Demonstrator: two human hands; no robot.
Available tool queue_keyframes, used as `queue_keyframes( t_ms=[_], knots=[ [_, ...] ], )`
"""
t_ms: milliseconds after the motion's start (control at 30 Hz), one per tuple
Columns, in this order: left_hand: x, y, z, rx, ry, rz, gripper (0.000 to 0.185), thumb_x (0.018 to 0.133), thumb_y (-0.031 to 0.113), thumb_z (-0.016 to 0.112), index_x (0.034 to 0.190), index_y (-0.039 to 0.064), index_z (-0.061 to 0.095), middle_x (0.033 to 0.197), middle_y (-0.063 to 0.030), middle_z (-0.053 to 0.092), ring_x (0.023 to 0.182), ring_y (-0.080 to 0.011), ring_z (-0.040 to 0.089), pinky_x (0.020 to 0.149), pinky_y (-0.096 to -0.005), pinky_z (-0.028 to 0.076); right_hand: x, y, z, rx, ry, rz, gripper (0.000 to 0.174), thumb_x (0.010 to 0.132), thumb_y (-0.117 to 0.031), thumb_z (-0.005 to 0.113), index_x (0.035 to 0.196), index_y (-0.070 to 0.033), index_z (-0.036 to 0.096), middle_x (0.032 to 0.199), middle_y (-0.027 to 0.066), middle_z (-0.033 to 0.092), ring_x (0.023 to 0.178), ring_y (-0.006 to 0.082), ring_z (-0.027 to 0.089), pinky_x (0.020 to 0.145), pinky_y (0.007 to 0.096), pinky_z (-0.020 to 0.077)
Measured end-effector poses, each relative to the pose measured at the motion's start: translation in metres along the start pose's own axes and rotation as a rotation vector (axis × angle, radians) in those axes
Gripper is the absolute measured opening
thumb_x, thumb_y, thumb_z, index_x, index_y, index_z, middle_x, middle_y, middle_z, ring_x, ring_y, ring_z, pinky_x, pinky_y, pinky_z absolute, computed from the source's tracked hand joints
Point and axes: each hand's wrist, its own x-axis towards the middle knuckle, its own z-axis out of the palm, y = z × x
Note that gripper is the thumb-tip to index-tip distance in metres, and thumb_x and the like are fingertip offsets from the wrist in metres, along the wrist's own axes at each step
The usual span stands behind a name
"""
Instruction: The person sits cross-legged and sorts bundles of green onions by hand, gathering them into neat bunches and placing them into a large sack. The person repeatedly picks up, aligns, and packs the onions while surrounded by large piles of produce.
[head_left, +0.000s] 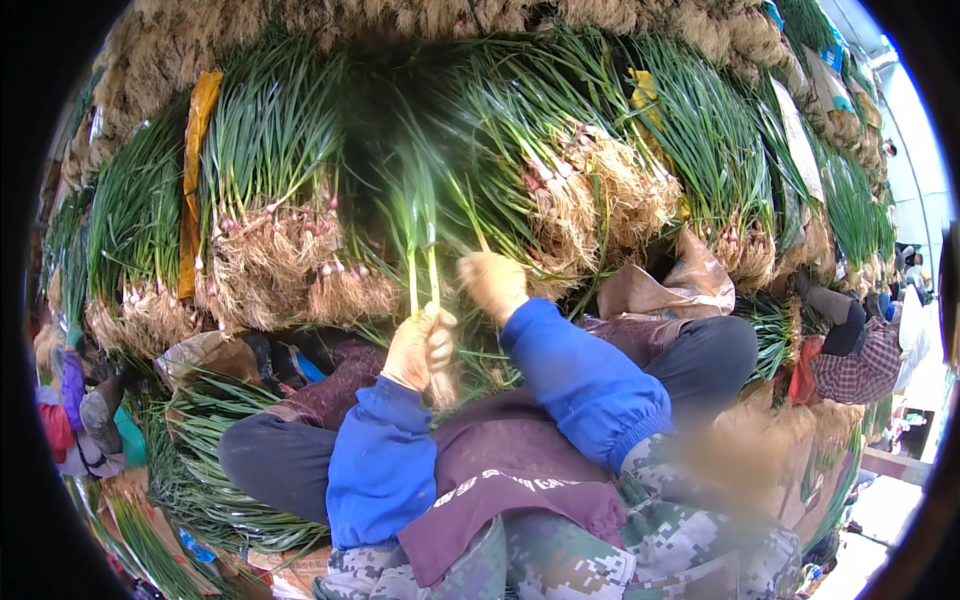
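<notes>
My left hand (421, 351), in a pale glove, is closed around a few young garlic plants (422, 262). Their long leaves point away from me, and a tuft of roots (442, 388) hangs below the fist. Just right of it, my right hand (493, 285) is blurred and curled into a fist. A yellowish garlic stalk (473, 221) runs into the top of that fist; the fingers' exact hold on it is hidden. Before me, heaped garlic plants with tan roots lie left (262, 255) and right (592, 187).
Yellow strips (198, 165) stand between the bundles. Brown sacking (667, 285) lies beside my right knee, more plants (225, 465) behind my left knee. Other people sit at the far left (90, 420) and far right (855, 360). A maroon apron (510, 495) covers my lap.
</notes>
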Motion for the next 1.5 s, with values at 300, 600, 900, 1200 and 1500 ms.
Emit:
queue_keyframes(
  t_ms=[300, 600, 900, 1200, 1500],
  knots=[
    [-0.028, 0.022, 0.046, 0.578, 0.294, 0.066, 0.029, 0.1, 0.028, 0.047, 0.094, 0.004, 0.062, 0.053, 0.0066, 0.042, 0.041, -0.0043, 0.035, 0.037, -0.0205, 0.027, 0.04, 0.026, 0.019, 0.008, 0.055, 0.078, 0.037, 0.096, -0.029, 0.036, 0.092, -0.004, 0.063, 0.086, 0.0218, 0.066, 0.082, 0.0365, 0.065, 0.07, 0.0451, 0.0524],
    [0.008, 0.046, -0.007, -0.061, 0.266, 0.202, 0.025, 0.097, 0.022, 0.05, 0.111, 0.002, 0.056, 0.061, 0.005, 0.038, 0.052, -0.0094, 0.039, 0.05, -0.0228, 0.036, -0.032, 0.043, 0.035, -0.183, -1.032, 0.023, 0.042, 0.085, -0.038, 0.062, 0.103, 0.0, 0.064, 0.103, 0.0167, 0.068, 0.09, 0.0288, 0.066, 0.083, 0.0397, 0.0498],
    [0.052, 0.001, -0.038, 0.283, 0.458, 0.192, 0.03, 0.099, 0.027, 0.047, 0.107, 0.002, 0.061, 0.068, -0.0002, 0.054, 0.062, -0.0142, 0.055, 0.056, -0.0274, 0.047, 0.009, 0.017, 0.015, -0.246, 0.135, 0.054, 0.025, 0.086, -0.028, 0.06, 0.095, -0.006, 0.051, 0.087, 0.0159, 0.057, 0.072, 0.0287, 0.061, 0.063, 0.0398, 0.0505],
    [0.036, 0.001, -0.014, 0.048, 0.281, 0.194, 0.028, 0.1, 0.028, 0.046, 0.093, 0.004, 0.058, 0.07, -0.0038, 0.059, 0.061, -0.0158, 0.059, 0.057, -0.0298, 0.053, -0.019, 0.038, 0.027, 0.668, -0.476, 0.273, 0.027, 0.091, -0.018, 0.057, 0.11, 0.001, 0.059, 0.091, 0.012, 0.068, 0.072, 0.0181, 0.068, 0.067, 0.0348, 0.0549],
    [-0.008, 0.023, 0.016, 0.198, 0.385, 0.082, 0.028, 0.098, 0.034, 0.05, 0.087, 0.008, 0.055, 0.056, 0.0044, 0.044, 0.044, -0.0088, 0.039, 0.041, -0.023, 0.036, 0.01, -0.026, 0.03, 0.119, -0.043, -0.277, 0.029, 0.09, -0.037, 0.052, 0.081, -0.01, 0.06, 0.077, 0.013, 0.064, 0.073, 0.0347, 0.063, 0.065, 0.0433, 0.0502]
  ],
)
